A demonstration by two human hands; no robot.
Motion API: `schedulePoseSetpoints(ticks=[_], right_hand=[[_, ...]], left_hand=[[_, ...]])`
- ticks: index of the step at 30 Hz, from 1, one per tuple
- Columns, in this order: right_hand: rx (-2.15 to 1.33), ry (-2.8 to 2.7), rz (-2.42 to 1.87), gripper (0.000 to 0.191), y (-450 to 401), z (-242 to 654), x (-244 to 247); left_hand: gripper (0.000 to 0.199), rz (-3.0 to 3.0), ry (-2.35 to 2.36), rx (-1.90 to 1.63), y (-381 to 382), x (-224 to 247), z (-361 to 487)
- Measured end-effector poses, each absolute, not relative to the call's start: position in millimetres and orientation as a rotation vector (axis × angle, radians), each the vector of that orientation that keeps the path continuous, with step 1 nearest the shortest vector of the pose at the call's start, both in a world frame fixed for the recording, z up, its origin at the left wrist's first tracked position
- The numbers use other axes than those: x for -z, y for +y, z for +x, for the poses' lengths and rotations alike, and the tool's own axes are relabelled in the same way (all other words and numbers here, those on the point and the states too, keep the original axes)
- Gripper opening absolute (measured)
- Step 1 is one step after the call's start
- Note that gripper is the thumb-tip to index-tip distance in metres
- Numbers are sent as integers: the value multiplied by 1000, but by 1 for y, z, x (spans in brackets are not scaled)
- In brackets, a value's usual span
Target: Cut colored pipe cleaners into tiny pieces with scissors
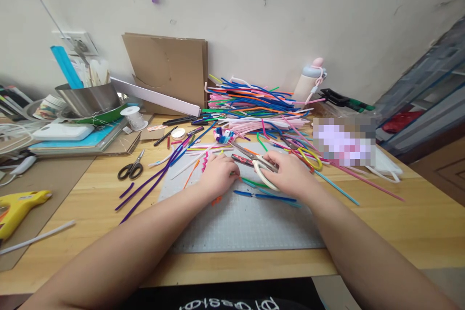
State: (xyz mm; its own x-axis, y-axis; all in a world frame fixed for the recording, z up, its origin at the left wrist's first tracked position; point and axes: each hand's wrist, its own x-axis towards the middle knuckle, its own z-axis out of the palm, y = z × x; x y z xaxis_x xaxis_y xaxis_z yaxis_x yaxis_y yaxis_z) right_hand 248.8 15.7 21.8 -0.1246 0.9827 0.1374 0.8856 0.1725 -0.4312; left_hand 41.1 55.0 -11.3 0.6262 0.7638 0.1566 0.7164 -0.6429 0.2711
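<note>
White-handled scissors [257,160] sit in your right hand [290,172], with your fingers wrapped round the handles. The blades point away from you and to the left, and I can't tell how far apart they are. Your left hand [220,174] is near, with a small gap between your two hands. Its fingers curl in, so I can't tell if they pinch anything. One green fuzzy stick [259,184] lies between your hands, and its left end is hard to make out by your left fingers. Closer to you than both hands is a blue fuzzy stick [265,196] on the grey mat [250,232]. An orange fuzzy bit [217,200] peeks out below your left hand, partly covered by it.

Past your hands, a big pile of fuzzy sticks [254,104] is so tangled that many ends are lost, and it hides the bottom of a bottle [308,82]. Left of your left hand, black scissors [131,168] lie on the tabletop [90,198]. Farther left, the picture's edge cuts off a yellow glue gun [22,208]. Right of your right hand, blurry squares [343,143] cover something.
</note>
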Motion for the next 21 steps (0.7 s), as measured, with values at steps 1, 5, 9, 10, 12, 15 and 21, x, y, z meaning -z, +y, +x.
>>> schedulePoseSetpoints(ticks=[1,5,9,10,12,15,21], right_hand=[[-344,-2068,-1769,27,16,249,-22],[-337,-2071,-1788,27,15,250,-22],[-326,-2101,-1800,26,16,250,-20],[-323,-2106,-1802,26,16,250,-20],[-329,-2112,-1804,26,17,250,-18],[-370,-2123,-1811,26,18,250,-15],[-473,-2126,-1841,34,18,250,-9]], left_hand=[[12,2662,1222,-379,55,10,40],[15,2658,1207,-335,47,0,32],[13,2657,1075,-172,34,-16,17],[13,2655,1035,-136,30,-19,12],[22,2639,1050,-121,20,-24,2],[30,2613,1341,-161,3,-20,-12],[68,2553,1594,81,-43,-1,-20]])
